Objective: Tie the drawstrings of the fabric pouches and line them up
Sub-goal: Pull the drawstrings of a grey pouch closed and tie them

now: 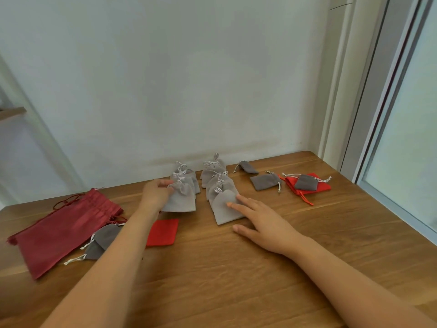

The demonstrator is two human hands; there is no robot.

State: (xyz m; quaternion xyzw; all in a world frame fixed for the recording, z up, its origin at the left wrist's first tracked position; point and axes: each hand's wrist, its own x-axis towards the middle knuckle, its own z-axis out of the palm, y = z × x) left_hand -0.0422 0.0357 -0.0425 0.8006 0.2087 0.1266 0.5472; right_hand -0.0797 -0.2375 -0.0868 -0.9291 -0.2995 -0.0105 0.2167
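Pinching the gathered neck of a light-grey pouch (181, 200), the left grip (156, 194) curls round it; just right of it, the right grip (262, 223) lies flat (fingers straight) on the next row's front pouch (224, 209), on the desk (212, 280).

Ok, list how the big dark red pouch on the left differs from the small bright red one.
The dark red pouch is far larger than the bright red pouch. The dark red pouch is maroon, the bright red pouch scarlet. The dark one shows a gathered mouth and loose cords; the bright one shows no cord, its left edge hidden behind the left forearm. Both lie flat on the table.
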